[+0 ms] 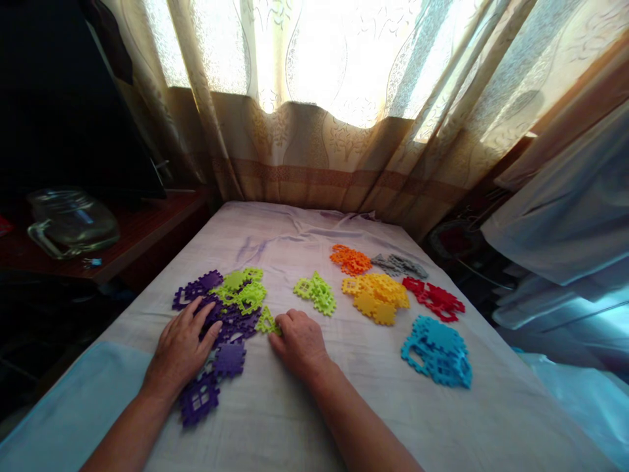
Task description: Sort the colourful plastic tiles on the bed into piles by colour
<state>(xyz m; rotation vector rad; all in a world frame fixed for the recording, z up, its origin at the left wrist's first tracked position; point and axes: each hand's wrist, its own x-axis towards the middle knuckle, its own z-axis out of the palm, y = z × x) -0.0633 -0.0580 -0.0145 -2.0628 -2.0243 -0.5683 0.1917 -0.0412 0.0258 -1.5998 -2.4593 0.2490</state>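
My left hand [181, 347] lies with its fingers spread on the purple pieces [230, 360] at the left. Between thumb and curled fingers, my right hand [301, 341] grips a lime green triangular piece [265, 320] by its right corner, at the edge of the purple pile. Lime green pieces [250, 296] rest on top of the purple ones. A smaller lime green pile [319, 293] sits beyond my right hand. Yellow pieces [377, 295] are heaped to its right.
Orange pieces [350, 259], grey pieces [399, 265], red pieces [435, 298] and blue pieces [439, 351] lie in separate heaps at the right. A glass jug [73, 223] stands on a wooden table [147, 229] at the left. Curtains [314, 151] hang behind.
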